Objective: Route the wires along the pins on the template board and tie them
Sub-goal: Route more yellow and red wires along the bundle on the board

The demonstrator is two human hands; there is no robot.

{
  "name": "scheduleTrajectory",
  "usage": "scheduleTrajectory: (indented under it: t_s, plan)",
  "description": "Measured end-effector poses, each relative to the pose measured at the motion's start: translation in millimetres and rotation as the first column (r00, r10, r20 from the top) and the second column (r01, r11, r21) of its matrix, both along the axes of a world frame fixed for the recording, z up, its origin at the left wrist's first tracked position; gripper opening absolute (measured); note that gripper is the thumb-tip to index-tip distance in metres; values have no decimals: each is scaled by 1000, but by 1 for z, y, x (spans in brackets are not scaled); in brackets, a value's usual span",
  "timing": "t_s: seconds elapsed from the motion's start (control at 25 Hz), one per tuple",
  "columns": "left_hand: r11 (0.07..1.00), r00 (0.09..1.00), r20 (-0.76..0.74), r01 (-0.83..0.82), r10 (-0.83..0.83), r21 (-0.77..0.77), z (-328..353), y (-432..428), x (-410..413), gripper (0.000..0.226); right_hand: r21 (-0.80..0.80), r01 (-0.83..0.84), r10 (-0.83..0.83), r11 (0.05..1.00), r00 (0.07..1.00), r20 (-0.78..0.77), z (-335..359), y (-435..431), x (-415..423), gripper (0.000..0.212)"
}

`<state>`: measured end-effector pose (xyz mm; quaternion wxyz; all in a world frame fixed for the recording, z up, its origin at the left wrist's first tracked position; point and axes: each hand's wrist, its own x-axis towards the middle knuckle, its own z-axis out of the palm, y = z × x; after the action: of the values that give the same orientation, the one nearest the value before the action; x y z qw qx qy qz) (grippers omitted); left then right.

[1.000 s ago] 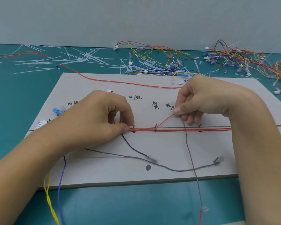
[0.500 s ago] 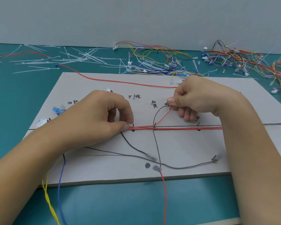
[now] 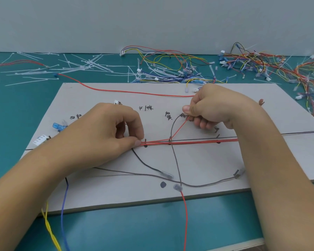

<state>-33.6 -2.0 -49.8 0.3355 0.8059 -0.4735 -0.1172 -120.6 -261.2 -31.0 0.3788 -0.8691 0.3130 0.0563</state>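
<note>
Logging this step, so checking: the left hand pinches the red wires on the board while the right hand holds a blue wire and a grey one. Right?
Not quite: the head view shows the right hand pinching a red wire, not a blue one, with the grey wire. The left hand does pinch the red wires on the board.
</note>
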Motion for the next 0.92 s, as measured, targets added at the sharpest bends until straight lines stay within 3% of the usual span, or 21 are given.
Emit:
scheduleTrajectory:
  t_s: [0.52,0.92]
  plan:
    - [999,997,-59,-40,39,-7,3,-5,-3,23,-24,53,-53,998,998,18,-2,7,2,32]
    - [1000,998,-58,-27,26,-5,2,-4,-1,20,-171,28,-34,985,999,-37,-3,15,7,35]
